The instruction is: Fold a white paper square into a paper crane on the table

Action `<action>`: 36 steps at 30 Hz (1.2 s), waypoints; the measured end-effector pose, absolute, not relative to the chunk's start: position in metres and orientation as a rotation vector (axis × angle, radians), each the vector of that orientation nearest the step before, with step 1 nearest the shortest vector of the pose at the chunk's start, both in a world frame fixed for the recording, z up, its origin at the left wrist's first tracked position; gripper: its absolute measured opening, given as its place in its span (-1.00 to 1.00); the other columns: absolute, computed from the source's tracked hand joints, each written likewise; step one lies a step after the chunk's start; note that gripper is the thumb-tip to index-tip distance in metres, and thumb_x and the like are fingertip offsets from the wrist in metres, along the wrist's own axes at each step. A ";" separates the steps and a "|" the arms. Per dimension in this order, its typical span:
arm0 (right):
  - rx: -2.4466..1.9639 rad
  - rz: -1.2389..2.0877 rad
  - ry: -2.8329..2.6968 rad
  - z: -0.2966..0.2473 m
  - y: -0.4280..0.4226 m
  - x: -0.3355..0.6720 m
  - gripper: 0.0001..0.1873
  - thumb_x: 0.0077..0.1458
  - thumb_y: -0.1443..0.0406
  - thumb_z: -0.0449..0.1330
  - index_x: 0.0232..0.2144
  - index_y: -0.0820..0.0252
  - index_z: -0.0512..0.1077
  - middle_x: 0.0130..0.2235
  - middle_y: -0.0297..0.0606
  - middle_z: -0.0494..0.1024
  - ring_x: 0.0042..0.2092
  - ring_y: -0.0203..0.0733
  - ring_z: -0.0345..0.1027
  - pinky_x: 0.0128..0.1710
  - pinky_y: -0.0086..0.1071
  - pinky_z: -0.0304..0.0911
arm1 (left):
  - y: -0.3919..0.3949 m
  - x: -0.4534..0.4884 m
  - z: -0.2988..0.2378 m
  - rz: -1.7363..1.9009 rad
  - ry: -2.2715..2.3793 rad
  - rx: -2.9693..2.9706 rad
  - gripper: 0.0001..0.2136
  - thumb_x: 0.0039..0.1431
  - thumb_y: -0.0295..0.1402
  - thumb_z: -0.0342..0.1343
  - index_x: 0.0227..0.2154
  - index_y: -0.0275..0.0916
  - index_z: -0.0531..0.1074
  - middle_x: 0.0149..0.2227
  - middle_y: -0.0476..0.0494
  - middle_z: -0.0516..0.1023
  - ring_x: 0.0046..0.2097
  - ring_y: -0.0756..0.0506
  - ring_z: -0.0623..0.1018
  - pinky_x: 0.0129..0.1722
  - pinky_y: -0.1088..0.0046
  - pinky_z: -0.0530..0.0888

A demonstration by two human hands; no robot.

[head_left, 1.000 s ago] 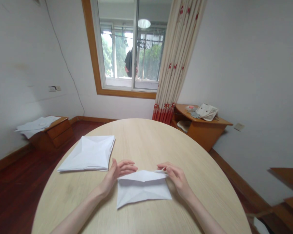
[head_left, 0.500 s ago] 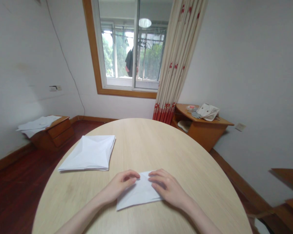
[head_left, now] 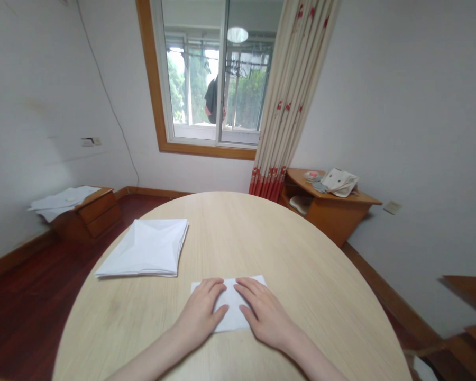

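A folded sheet of white paper lies on the round wooden table near its front. My left hand rests on the paper's left part, fingers stretched forward and thumb apart. On the right part lies my right hand, its fingers also extended and its thumb pointing inward. Both palms face down, and a strip of paper shows between the thumbs. Much of the sheet is hidden under the hands. Farther left on the table sits a stack of folded white paper.
A small wooden cabinet with loose papers on top stands at the left wall. Beyond the table on the right is a corner desk holding a cloth bag. A patterned curtain hangs beside the window.
The paper has turned to sit squarer before me. My left hand has come down flatter onto it, and both hands now lie spread across the sheet.
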State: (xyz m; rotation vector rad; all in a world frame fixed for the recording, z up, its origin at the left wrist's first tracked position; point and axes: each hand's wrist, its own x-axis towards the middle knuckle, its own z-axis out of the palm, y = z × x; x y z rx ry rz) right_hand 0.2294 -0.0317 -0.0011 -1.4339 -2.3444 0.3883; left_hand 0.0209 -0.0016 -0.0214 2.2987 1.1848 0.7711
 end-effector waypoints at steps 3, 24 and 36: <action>-1.444 0.374 -2.370 -0.006 -0.031 0.226 -0.49 0.22 0.33 -0.04 0.21 0.24 0.24 0.27 -0.09 0.23 0.28 -0.01 0.07 0.25 -0.03 0.04 | -0.003 0.024 -0.032 0.748 1.253 2.440 -0.63 0.17 -0.38 0.05 0.06 -0.23 0.36 0.10 -0.28 0.44 0.11 -0.25 0.43 0.11 0.09 0.37; -1.586 0.369 -2.413 -0.011 -0.024 0.226 -0.42 0.29 0.10 -0.06 0.31 -0.03 0.00 0.36 -0.31 -0.05 0.37 0.13 -0.35 0.29 0.16 -0.21 | 0.003 0.019 -0.038 0.420 1.259 2.739 -0.52 0.38 -0.20 -0.21 0.31 -0.17 0.01 0.34 -0.18 0.03 0.35 -0.25 0.02 0.26 -0.03 0.06; -1.663 0.466 -2.486 -0.001 -0.022 0.231 -0.33 0.25 -0.11 -0.14 0.31 -0.09 -0.05 0.38 -0.33 -0.14 0.38 0.05 -0.42 0.31 0.08 -0.33 | 0.004 0.014 -0.025 0.298 1.298 2.706 -0.50 0.36 -0.08 -0.20 0.31 -0.02 -0.01 0.36 -0.05 -0.02 0.36 -0.31 -0.03 0.26 -0.07 0.08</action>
